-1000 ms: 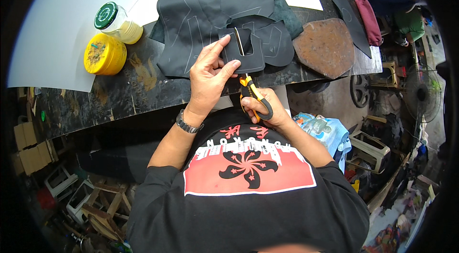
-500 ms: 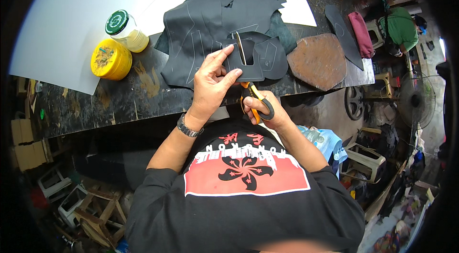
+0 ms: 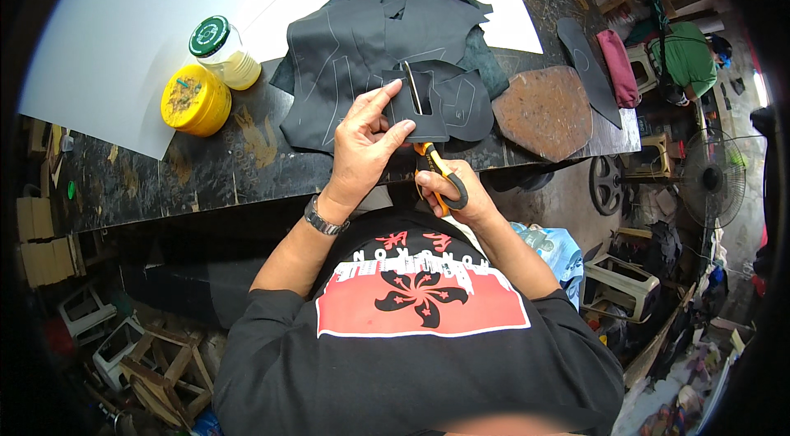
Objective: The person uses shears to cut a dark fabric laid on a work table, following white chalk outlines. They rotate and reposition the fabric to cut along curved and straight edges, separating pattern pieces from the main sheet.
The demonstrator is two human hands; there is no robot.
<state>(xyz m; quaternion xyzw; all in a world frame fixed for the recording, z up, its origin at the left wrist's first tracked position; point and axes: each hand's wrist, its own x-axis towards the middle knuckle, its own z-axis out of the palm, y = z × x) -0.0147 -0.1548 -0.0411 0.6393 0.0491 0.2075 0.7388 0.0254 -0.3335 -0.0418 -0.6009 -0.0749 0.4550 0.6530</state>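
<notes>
My left hand (image 3: pixel 362 135) pinches a small black leather piece (image 3: pixel 431 130) by its left side, between thumb and fingers. The piece has a rectangular opening in it. Closed round the yellow-and-black handles of a pair of scissors (image 3: pixel 447 178) is my right hand (image 3: pixel 471 195), just below the leather's near edge. The metal blades come up through the opening and point away from me; how far apart they are is hard to tell. Behind the piece lies a large black leather sheet (image 3: pixel 362 32) with pale drawn outlines. A rounded black leather piece (image 3: pixel 473 125) rests to its right.
A yellow tub (image 3: pixel 196 107) and a glass jar with a green lid (image 3: pixel 226 53) stand left on the dark worktable (image 3: pixel 123 197). To the right are a brown flat block (image 3: pixel 545 115), a long black leather piece (image 3: pixel 584 65) and a maroon pouch (image 3: pixel 619 69). A person in green (image 3: pixel 687 57) sits beyond.
The table's things have shifted slightly in the picture. My hands keep nearly the same places and grips, while the leather piece and scissor blades sit slightly farther left.
</notes>
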